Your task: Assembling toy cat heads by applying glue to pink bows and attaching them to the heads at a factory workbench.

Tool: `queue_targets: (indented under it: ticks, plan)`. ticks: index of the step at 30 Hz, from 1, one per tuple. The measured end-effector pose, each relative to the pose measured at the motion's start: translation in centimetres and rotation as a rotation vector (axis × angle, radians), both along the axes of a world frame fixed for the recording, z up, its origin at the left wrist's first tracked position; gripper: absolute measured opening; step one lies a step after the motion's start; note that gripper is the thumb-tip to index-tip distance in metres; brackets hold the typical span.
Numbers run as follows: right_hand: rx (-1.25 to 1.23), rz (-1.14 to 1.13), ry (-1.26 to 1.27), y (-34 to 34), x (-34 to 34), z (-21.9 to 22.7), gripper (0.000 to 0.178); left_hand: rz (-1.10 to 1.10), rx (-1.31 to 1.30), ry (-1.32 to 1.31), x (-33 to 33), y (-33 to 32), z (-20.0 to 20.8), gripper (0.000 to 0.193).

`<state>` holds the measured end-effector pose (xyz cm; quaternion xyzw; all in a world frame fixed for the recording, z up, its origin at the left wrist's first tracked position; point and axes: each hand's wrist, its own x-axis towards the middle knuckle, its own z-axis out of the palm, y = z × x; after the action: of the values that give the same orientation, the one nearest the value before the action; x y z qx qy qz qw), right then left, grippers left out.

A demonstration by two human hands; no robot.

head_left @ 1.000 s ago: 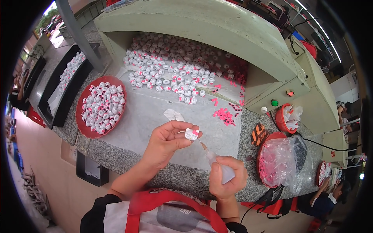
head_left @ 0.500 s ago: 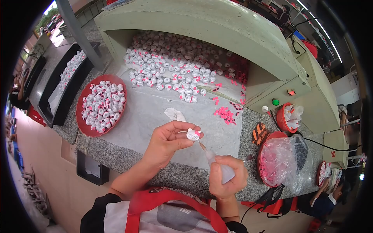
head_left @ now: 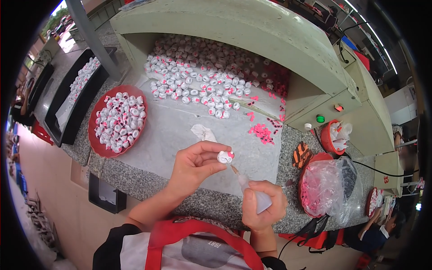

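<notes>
Head view: one small white rounded piece with a pink patch (head_left: 224,157) is sitting nearest the left hand (head_left: 194,164), up-left of the right hand (head_left: 264,204).
Left fingers are pinching it; the right fist is gripping one translucent tapered plastic bottle (head_left: 247,183), its long axis pointing up-left, tip just beside the piece, contact unclear. One scalloped red bowl (head_left: 100,147) is holding uncountable similar pieces (head_left: 120,122).
</notes>
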<state>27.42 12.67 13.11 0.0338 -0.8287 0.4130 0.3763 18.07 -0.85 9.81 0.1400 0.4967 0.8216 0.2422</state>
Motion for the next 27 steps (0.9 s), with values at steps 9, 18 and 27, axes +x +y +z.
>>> queue_targets:
  ticks: [9,18,27]
  plan:
    - [0.027,0.060,0.008,-0.2,-0.3,0.1,0.018,0.021,0.004,0.058,0.2,-0.1,0.0,0.032]
    - [-0.159,-0.098,-0.205,-0.2,0.0,-1.1,0.014,0.088,-0.079,0.091,-0.1,0.4,-0.6,0.030]
    - [-0.584,-0.383,-0.551,9.9,-3.2,-13.6,0.023,0.108,-0.328,-0.047,-2.1,1.0,-9.8,0.029]
